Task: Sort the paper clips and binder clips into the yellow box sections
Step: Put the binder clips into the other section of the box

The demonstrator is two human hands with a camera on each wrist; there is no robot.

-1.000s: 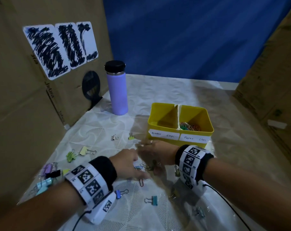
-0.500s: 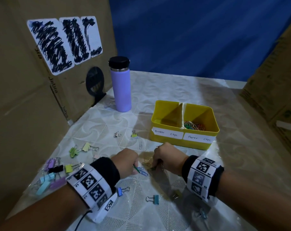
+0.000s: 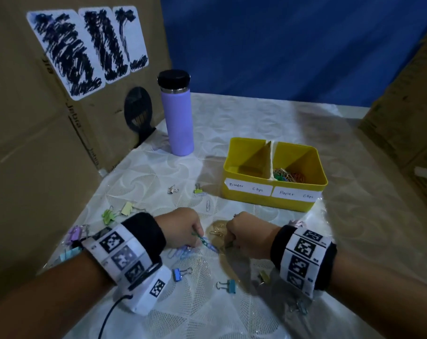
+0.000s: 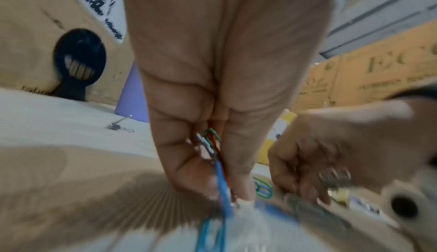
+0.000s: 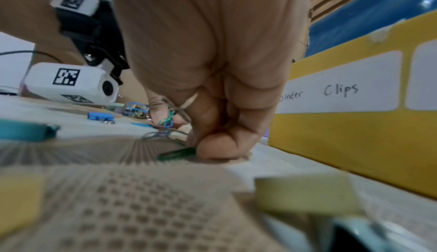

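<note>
My left hand (image 3: 196,237) pinches a small bunch of paper clips (image 4: 212,144), green, blue and orange, just above the tablecloth. Blue paper clips (image 3: 180,253) lie under it. Close to its right, my right hand (image 3: 228,243) has its fingers curled down, pinching a green paper clip (image 5: 177,153) against the table. A gold paper clip (image 3: 216,232) lies between the hands. The yellow box (image 3: 273,203) stands beyond them. Its left section, labelled Binder Clips, looks empty, and its right section holds coloured paper clips (image 3: 289,176).
Binder clips lie scattered: blue (image 3: 179,274), teal (image 3: 228,286), olive (image 3: 264,276), green (image 3: 108,215), yellow (image 3: 128,207), purple (image 3: 74,233), silver (image 3: 172,189). A purple bottle (image 3: 179,118) stands at the back left. Cardboard walls (image 3: 36,155) close both sides.
Both hands have drawn back toward me from the box front and settled over the paper clips. My left hand now holds a bunch of clips, and my right fingers have curled down.
</note>
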